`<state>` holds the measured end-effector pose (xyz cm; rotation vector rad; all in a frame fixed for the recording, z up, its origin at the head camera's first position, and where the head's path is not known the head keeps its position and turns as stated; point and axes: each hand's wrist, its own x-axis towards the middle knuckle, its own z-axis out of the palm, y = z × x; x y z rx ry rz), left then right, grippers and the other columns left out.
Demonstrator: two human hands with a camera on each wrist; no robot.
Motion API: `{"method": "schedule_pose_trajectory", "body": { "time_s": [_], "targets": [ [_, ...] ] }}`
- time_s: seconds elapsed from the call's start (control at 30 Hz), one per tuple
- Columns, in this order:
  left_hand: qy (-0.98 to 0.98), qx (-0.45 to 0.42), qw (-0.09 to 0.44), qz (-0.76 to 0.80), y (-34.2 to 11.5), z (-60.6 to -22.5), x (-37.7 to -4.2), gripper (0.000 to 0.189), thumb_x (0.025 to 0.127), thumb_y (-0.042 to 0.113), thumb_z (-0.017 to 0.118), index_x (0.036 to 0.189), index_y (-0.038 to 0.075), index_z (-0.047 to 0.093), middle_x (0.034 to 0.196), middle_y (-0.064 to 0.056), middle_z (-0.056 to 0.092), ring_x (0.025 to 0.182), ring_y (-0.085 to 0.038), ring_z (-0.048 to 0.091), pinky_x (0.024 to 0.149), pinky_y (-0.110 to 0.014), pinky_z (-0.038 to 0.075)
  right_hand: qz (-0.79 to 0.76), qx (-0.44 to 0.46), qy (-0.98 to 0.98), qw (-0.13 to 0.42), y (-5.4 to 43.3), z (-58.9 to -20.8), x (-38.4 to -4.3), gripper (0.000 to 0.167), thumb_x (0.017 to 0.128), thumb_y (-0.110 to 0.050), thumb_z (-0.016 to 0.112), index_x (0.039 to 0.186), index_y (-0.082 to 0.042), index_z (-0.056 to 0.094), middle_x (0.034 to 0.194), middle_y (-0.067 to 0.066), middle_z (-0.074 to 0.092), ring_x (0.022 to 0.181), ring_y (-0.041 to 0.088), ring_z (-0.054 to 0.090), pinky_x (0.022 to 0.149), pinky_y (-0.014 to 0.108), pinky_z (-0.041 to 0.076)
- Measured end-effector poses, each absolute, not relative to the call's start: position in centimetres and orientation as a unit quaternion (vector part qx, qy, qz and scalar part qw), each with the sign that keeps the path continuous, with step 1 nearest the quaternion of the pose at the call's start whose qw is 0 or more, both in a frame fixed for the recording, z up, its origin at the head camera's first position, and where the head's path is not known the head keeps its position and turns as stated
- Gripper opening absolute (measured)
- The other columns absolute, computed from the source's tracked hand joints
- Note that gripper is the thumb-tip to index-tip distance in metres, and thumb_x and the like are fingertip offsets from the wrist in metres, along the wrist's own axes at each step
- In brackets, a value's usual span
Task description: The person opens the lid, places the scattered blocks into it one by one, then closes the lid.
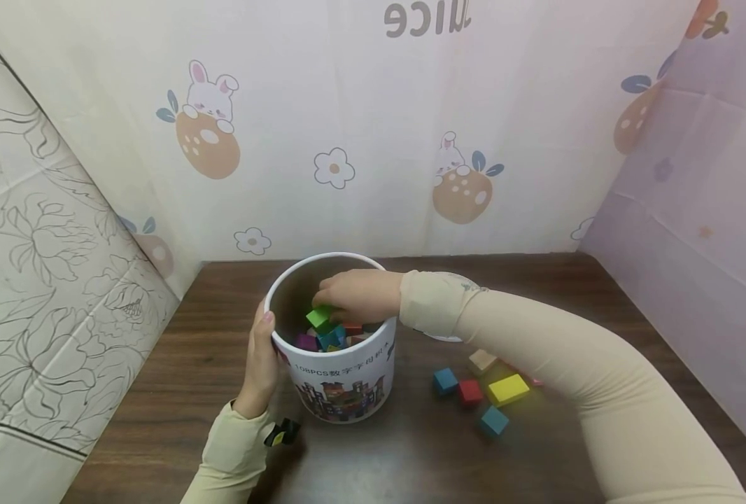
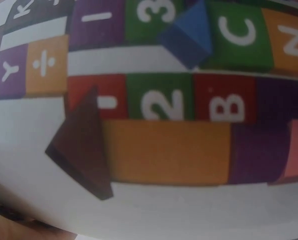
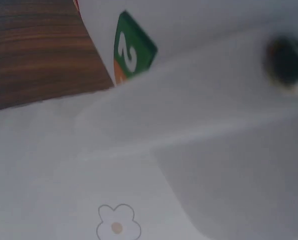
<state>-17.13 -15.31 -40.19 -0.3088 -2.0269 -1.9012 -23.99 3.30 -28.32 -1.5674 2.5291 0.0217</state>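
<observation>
A white bucket (image 1: 341, 378) with printed pictures stands upright on the table, holding several colored blocks. My left hand (image 1: 262, 364) holds the bucket's left side, thumb near the rim; most of its fingers are hidden behind the wall. My right hand (image 1: 360, 294) reaches over the rim into the bucket, and its fingers pinch a green block (image 1: 320, 317) above the others. Among the blocks inside are a purple block (image 1: 306, 341) and a teal block (image 1: 332, 337). The left wrist view shows the printed bucket wall (image 2: 189, 210) up close, with a bit of hand at lower left.
Right of the bucket, several loose blocks lie under my right forearm: a blue block (image 1: 445, 381), a red block (image 1: 470, 393), a yellow block (image 1: 508, 390), a teal block (image 1: 494, 421) and a plain wooden block (image 1: 483, 361). A white round edge (image 1: 441, 337) shows partly behind the right sleeve.
</observation>
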Motion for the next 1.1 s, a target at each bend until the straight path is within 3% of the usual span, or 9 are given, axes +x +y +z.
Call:
{"method": "schedule_pose_trajectory", "body": {
  "time_s": [0.17, 0.4, 0.57, 0.83, 1.1],
  "targets": [
    [-0.709, -0.109, 0.173, -0.675, -15.2, -40.1, -17.2, 0.057, 0.101, 0.036, 0.021, 0.150, 0.009, 0.034, 0.145, -0.017, 0.041, 0.123, -0.027, 0.040, 0.101, -0.037, 0.033, 0.019, -0.530, 0.845, 0.076, 3.1, -28.6, -24.0, 0.035, 0.094, -0.024, 0.064, 0.128, -0.016, 0.064, 0.114, -0.001, 0.066, 0.106, 0.013, 0.060, 0.099, 0.029, 0.048],
    [-0.708, -0.117, 0.171, -0.676, -15.3, -40.2, -17.2, 0.057, 0.101, 0.037, 0.023, 0.150, 0.008, 0.031, 0.144, -0.016, 0.040, 0.123, -0.029, 0.039, 0.102, -0.048, 0.031, -0.001, -0.543, 0.837, 0.066, 3.8, -27.9, -24.3, 0.034, 0.094, -0.024, 0.063, 0.127, -0.014, 0.064, 0.116, 0.002, 0.066, 0.107, 0.015, 0.061, 0.099, 0.030, 0.047],
    [-0.712, -0.113, 0.173, -0.671, -15.4, -40.3, -17.2, 0.057, 0.101, 0.037, 0.023, 0.150, 0.010, 0.032, 0.144, -0.016, 0.040, 0.122, -0.028, 0.039, 0.102, -0.049, 0.031, -0.053, -0.546, 0.835, 0.042, 5.2, -26.7, -24.0, 0.031, 0.095, -0.024, 0.062, 0.124, -0.013, 0.066, 0.116, 0.001, 0.068, 0.107, 0.015, 0.062, 0.097, 0.030, 0.049],
    [-0.703, -0.120, 0.176, -0.679, -15.3, -40.3, -17.3, 0.057, 0.100, 0.036, 0.023, 0.150, 0.011, 0.034, 0.145, -0.017, 0.040, 0.126, -0.035, 0.037, 0.104, -0.055, 0.029, -0.138, -0.521, 0.842, -0.015, 10.2, -25.2, -22.5, 0.030, 0.094, -0.023, 0.065, 0.123, -0.015, 0.067, 0.118, 0.000, 0.067, 0.109, 0.014, 0.062, 0.095, 0.032, 0.052],
    [-0.698, -0.119, 0.176, -0.684, -15.2, -40.2, -17.4, 0.057, 0.101, 0.037, 0.023, 0.151, 0.010, 0.033, 0.145, -0.017, 0.040, 0.127, -0.033, 0.037, 0.106, -0.053, 0.029, -0.206, -0.457, 0.864, -0.055, 17.1, -27.9, -21.0, 0.037, 0.086, -0.020, 0.074, 0.122, -0.020, 0.067, 0.116, -0.006, 0.067, 0.106, 0.012, 0.063, 0.090, 0.034, 0.055]
  ]
}}
